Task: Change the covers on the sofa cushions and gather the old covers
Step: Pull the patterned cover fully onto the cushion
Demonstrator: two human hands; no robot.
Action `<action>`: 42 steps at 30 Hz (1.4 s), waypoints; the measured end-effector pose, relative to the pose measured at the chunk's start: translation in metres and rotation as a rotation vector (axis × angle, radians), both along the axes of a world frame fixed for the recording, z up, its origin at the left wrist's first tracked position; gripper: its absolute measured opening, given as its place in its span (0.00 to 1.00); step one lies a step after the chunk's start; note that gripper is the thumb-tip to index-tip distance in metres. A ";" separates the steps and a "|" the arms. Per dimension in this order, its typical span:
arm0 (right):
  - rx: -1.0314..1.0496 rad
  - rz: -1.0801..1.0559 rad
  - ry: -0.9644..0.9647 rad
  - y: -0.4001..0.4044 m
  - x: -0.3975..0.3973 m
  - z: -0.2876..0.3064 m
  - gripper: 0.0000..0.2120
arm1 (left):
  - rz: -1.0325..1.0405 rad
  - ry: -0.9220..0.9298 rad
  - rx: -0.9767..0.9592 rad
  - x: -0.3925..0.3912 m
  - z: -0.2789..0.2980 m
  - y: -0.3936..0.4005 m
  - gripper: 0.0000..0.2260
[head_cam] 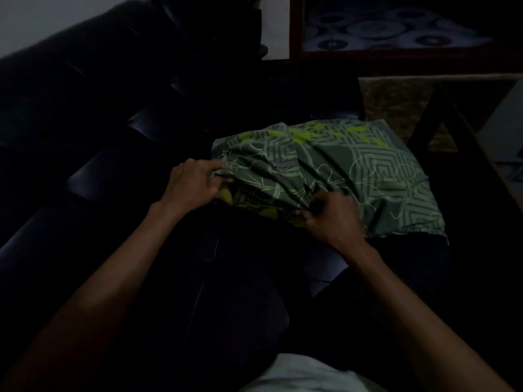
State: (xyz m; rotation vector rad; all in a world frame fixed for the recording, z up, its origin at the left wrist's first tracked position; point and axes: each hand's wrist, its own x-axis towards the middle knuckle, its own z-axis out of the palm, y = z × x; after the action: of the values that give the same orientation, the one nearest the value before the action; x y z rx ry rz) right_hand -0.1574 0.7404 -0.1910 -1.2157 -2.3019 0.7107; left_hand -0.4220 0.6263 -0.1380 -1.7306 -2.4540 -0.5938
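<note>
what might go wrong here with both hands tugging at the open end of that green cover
The left hand and right hand both pinch the near edge of the green patterned cover, which is bunched there; an uneven pull might snag or strain the opening. The room is very dark, so a zip or seam would be easy to misjudge. The cushion lies near the dark sofa seat's edge and might slide off.

A green cushion cover (334,171) with pale lines and bright yellow-green spots lay on the dark sofa (85,114). It was wrinkled. Its near edge was bunched up.
</note>
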 end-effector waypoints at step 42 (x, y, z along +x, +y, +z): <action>0.106 -0.497 0.116 0.142 0.012 -0.005 0.08 | 0.131 -0.355 0.039 0.092 -0.085 0.108 0.30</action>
State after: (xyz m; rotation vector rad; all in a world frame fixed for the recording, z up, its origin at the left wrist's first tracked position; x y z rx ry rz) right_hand -0.1454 0.8820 -0.1958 -1.5638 -1.8087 0.4565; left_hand -0.3304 0.7345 -0.2233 -1.5473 -2.7354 -1.0023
